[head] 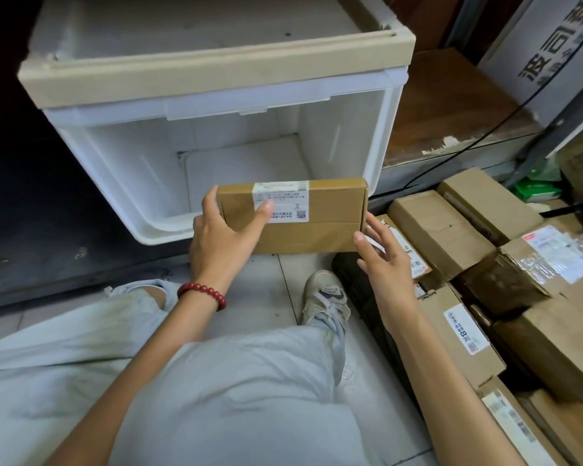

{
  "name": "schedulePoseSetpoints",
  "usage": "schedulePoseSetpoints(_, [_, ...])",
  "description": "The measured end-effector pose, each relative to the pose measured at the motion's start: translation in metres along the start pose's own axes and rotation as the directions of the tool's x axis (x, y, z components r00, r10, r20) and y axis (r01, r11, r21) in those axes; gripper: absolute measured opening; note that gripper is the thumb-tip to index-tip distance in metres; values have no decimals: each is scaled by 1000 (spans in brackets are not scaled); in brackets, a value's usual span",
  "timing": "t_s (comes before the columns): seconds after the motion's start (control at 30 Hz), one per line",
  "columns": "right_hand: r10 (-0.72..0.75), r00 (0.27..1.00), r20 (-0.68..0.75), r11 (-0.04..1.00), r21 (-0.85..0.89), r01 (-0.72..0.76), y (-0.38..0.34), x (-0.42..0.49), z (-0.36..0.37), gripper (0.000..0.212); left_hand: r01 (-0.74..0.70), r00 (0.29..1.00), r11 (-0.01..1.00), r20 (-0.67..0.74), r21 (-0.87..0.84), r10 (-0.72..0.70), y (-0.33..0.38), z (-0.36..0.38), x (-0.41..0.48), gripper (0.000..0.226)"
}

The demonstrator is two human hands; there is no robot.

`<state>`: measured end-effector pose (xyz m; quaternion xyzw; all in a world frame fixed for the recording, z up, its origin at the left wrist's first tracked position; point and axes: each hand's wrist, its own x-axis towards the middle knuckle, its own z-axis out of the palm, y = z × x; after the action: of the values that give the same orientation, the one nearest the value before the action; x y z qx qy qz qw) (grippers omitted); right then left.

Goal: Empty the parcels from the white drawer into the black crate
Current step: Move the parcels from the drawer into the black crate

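A flat brown cardboard parcel point(317, 227) with a white label is held upright in front of the pulled-out white drawer point(115, 156). My left hand point(226, 230) grips its left end, thumb across the label and fingers behind. My right hand point(381, 257) is at the parcel's lower right corner, fingers spread and relaxed; contact is unclear. The drawer's inside shows no other parcel. The black crate point(360, 290) lies to the right, its dark rim just visible beside my shoe, filled with several brown parcels point(441, 237).
The drawer belongs to a white cabinet with a beige top frame point(216, 72). My legs in light trousers and a shoe point(325, 294) stretch across the tiled floor. A wooden shelf point(451, 105) and a black cable lie right of the cabinet.
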<state>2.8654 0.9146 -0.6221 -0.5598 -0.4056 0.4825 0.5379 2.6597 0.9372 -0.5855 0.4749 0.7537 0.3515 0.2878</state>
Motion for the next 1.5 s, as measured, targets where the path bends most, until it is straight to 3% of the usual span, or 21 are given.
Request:
schedulePoseSetpoints(0.2, [-25, 999, -33, 999, -27, 25, -7, 3, 4, 29, 196, 980, 959, 69, -202, -186, -3, 0, 0, 75])
schedulePoseSetpoints(0.33, [104, 993, -48, 994, 51, -101, -3, 4, 0, 37, 196, 979, 953, -2, -229, -202, -1, 1, 2, 65])
schedulePoseSetpoints(0.47, [195, 980, -44, 973, 136, -188, -3, 4, 2, 32, 135, 991, 972, 18, -195, -134, -5, 1, 4, 60])
schedulePoseSetpoints(0.63, [258, 966, -35, 933, 270, -239, -5, 5, -6, 23, 0, 994, 988, 103, -157, 16, -4, 4, 4, 83])
schedulePoseSetpoints(0.7, [216, 975, -55, 955, 221, -199, -6, 4, -11, 16, -75, 985, 991, 150, -107, 91, -2, 6, 2, 93])
schedulePoseSetpoints(0.73, [183, 981, -66, 971, 166, -170, -6, 2, -13, 26, -118, 976, 991, 174, -70, 128, -1, 9, 0, 98])
schedulePoseSetpoints(0.83, [79, 988, -130, 996, -17, -82, -7, -1, -17, 60, -224, 935, 974, 291, 39, 203, 4, 14, -5, 100])
schedulePoseSetpoints(1.0, [9, 976, -216, 965, -252, -65, -25, -1, -38, 75, -350, 846, 929, 466, 120, 259, 28, 7, 0, 98])
schedulePoseSetpoints(1.13, [0, 971, -237, 963, -263, -64, -40, -11, -68, 80, -499, 764, 850, 549, 168, 340, 69, 16, -2, 96])
schedulePoseSetpoints(1.27, [5, 946, -324, 947, -301, -108, -41, -33, -117, 88, -599, 667, 794, 615, 108, 419, 107, 47, -23, 96])
schedulePoseSetpoints(1.5, [83, 832, -549, 928, -263, -266, -21, -92, -206, 83, -650, 494, 760, 758, -3, 426, 128, 142, -89, 90])
